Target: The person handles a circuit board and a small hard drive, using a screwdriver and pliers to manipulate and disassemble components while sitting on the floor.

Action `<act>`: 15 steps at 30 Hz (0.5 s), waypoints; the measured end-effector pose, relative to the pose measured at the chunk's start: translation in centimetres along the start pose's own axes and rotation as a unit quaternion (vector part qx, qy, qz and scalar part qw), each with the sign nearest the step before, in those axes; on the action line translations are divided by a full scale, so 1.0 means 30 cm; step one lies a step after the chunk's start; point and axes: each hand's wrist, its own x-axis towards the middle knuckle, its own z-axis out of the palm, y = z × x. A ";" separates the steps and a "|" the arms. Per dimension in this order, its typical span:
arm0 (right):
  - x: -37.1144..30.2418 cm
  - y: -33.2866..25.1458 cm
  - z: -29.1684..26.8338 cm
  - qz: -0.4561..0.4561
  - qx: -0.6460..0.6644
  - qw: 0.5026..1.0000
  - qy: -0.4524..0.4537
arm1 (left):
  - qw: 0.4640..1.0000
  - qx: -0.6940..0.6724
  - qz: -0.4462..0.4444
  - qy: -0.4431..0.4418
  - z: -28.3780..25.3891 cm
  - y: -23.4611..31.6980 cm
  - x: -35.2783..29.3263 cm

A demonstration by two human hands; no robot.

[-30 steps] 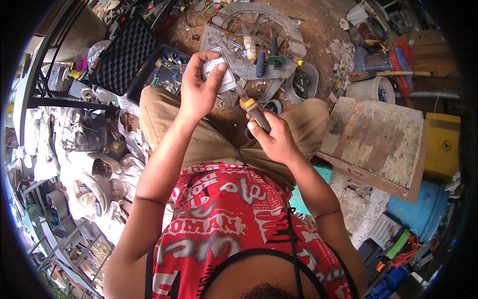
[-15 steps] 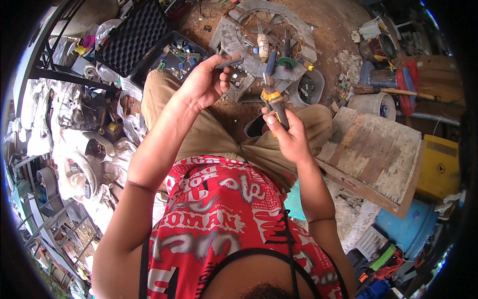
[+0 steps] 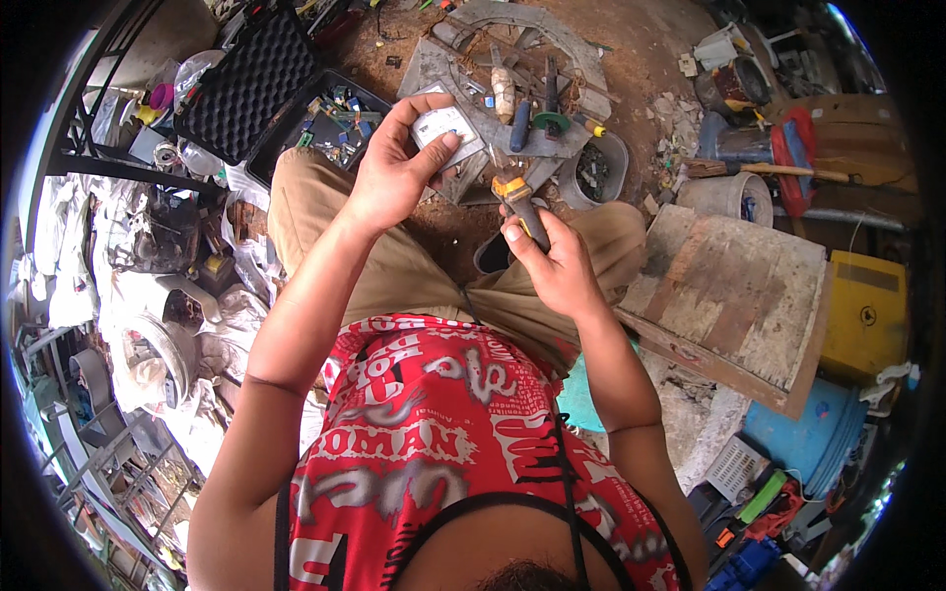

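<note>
My left hand (image 3: 399, 163) pinches a thin, flat hard drive (image 3: 451, 138) between thumb and fingers, its white labelled face turned up. In my right hand (image 3: 557, 258) is a pair of yellow-and-black pliers (image 3: 514, 192), gripped by the handles with the metal tip pointing away from me. The tip is just right of the drive, apart from it. Beyond both hands, a grey stone slab (image 3: 581, 143) on the ground bears a blue-handled tool (image 3: 520, 126), a worn light-handled tool (image 3: 503, 89) and a dark tool with a green guard (image 3: 550, 120).
An open foam-lined black case (image 3: 340, 123) with small circuit boards sits ahead on the left. A grey bucket (image 3: 599, 169) with scraps stands beyond my right knee. Rightward are a wooden board (image 3: 729, 295), a yellow box (image 3: 867, 315) and a blue container (image 3: 808, 438). White sacks (image 3: 148, 325) lie left.
My left hand has turned the hard drive from edge-on to showing its white label. My right hand still holds the pliers, and the whole view has shifted slightly.
</note>
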 end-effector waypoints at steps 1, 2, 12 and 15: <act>-0.001 0.001 0.000 0.001 -0.003 1.000 -0.002 | 1.000 -0.002 -0.003 0.002 0.005 0.005 -0.003; -0.001 -0.008 -0.003 0.007 -0.015 1.000 -0.006 | 1.000 -0.004 -0.005 0.005 0.009 0.007 -0.005; 0.057 -0.062 -0.154 -0.305 -0.400 0.862 0.055 | 0.908 -0.268 -0.302 -0.108 -0.072 -0.018 0.032; 0.075 -0.095 -0.188 -0.328 -0.437 0.836 0.043 | 0.875 -0.283 -0.371 -0.127 -0.043 -0.007 0.041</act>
